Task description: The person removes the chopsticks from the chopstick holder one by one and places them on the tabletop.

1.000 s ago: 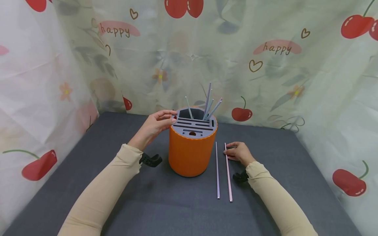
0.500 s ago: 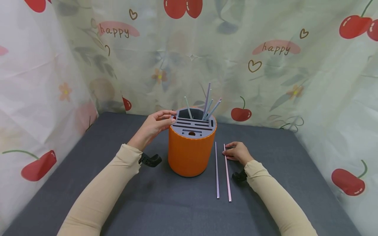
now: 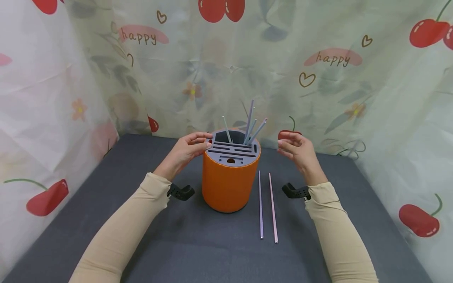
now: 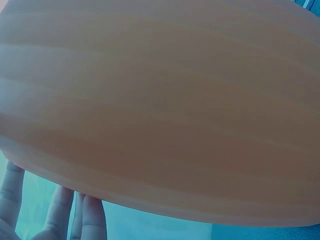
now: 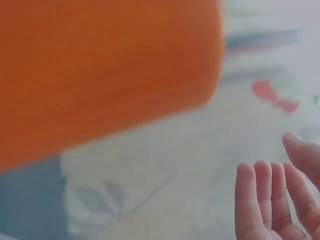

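Note:
An orange cylindrical utensil holder (image 3: 228, 184) with a grey slotted top stands upright mid-table in the head view. My left hand (image 3: 185, 152) touches its upper left rim, thumb in front and the other fingers behind; in the left wrist view those fingers (image 4: 56, 212) look fairly straight, their tips hidden by the holder. Several thin pastel chopsticks (image 3: 249, 118) lean in its large rear opening. My right hand (image 3: 299, 151) is raised to the right of the holder, relaxed and holding nothing. Below it, a purple chopstick (image 3: 260, 204) and a pink chopstick (image 3: 273, 208) lie side by side on the table.
Dark grey cloth covers the table (image 3: 198, 251). A printed curtain (image 3: 226, 78) hangs behind and along both sides. The holder's top has several narrow slots (image 3: 231, 148) in front of the large opening.
My right hand has let go of the pink chopstick and risen away from the table. Both chopsticks stay lying there. My left hand keeps its place at the holder's rim.

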`<state>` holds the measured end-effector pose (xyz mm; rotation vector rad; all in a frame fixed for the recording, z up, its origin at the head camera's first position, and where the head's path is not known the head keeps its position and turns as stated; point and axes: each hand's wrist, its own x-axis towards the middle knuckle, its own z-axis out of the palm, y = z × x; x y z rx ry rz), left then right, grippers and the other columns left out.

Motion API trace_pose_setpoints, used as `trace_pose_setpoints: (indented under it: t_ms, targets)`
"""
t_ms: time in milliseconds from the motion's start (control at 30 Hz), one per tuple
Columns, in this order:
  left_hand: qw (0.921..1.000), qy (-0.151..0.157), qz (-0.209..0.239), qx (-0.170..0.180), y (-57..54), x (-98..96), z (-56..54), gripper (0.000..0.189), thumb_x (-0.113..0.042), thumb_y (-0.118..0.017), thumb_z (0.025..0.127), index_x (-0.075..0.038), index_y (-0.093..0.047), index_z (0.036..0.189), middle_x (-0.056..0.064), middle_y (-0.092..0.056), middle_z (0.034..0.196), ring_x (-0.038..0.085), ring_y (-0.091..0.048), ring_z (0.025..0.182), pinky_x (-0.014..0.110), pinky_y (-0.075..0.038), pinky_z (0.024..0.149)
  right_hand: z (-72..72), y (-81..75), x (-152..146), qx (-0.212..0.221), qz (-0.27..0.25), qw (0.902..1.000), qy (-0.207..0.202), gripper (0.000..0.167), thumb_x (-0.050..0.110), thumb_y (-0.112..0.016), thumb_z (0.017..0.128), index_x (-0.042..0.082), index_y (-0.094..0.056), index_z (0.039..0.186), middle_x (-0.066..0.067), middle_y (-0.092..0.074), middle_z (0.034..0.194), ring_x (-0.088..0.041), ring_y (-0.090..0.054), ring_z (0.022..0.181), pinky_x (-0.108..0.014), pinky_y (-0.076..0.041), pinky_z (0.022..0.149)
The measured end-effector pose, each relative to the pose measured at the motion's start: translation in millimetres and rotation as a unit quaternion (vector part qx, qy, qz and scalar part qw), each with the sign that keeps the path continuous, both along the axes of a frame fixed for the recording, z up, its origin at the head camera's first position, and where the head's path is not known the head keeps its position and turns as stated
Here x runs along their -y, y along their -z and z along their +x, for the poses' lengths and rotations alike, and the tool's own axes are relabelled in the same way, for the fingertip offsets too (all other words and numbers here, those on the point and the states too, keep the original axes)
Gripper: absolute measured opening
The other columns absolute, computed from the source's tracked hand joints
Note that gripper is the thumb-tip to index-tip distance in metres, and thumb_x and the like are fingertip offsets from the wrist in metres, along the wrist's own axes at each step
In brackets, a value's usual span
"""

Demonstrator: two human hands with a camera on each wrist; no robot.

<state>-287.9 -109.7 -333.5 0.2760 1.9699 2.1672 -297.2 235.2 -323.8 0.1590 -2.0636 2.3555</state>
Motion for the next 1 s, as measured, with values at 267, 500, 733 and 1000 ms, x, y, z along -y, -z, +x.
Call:
trace_pose_setpoints:
  t_ms: [267, 500, 733, 1000]
  targets:
    - [1.0, 0.004, -0.005, -0.003, 0.4, 1.4, -0.9, 0.035, -0.017, -0.067, 0.092, -0.011, -0.06, 0.126, 0.006, -0.058, 0.12, 0.02, -0.056, 0.113, 0.039, -0.041, 0.108, 18.5, -32.1, 33, -0.077, -0.038, 0.994, -0.068, 0.029, -0.004, -0.064, 0.088, 0.006, -0.062, 0.115, -0.002, -0.062, 0.097, -0.012, -0.068, 0.091, -0.027, -0.056, 0.085]
    - [0.9999, 0.003, -0.011, -0.004, -0.2, 1.4, -1.5, 0.036, -0.018, -0.067, 0.092, -0.011, -0.06, 0.127, 0.007, -0.058, 0.122, 0.02, -0.057, 0.112, 0.039, -0.041, 0.108, 18.6, -32.2, 50, -0.085, -0.008, 0.9913, -0.1, 0.029, -0.009, -0.063, 0.088, 0.012, -0.064, 0.107, 0.0, -0.064, 0.102, -0.011, -0.067, 0.093, -0.027, -0.055, 0.087]
    - [1.0, -0.001, -0.009, -0.002, 0.3, 0.5, -0.7, 0.034, -0.016, -0.067, 0.092, -0.011, -0.061, 0.125, 0.007, -0.057, 0.123, 0.021, -0.056, 0.113, 0.04, -0.04, 0.109, 15.4, -26.7, 58, -0.105, 0.011, 0.9892, -0.101, 0.021, -0.006, -0.067, 0.086, 0.013, -0.066, 0.094, 0.001, -0.066, 0.105, -0.011, -0.065, 0.097, -0.024, -0.055, 0.085]
    - [1.0, 0.0, -0.007, -0.003, 0.2, -0.1, 0.3, 0.035, -0.017, -0.067, 0.092, -0.011, -0.06, 0.126, 0.007, -0.057, 0.122, 0.021, -0.056, 0.113, 0.04, -0.04, 0.108, 15.5, -29.4, 61, -0.129, 0.037, 0.9887, -0.067, 0.017, -0.001, -0.071, 0.085, 0.015, -0.066, 0.09, 0.004, -0.067, 0.091, -0.008, -0.067, 0.088, -0.023, -0.056, 0.081]
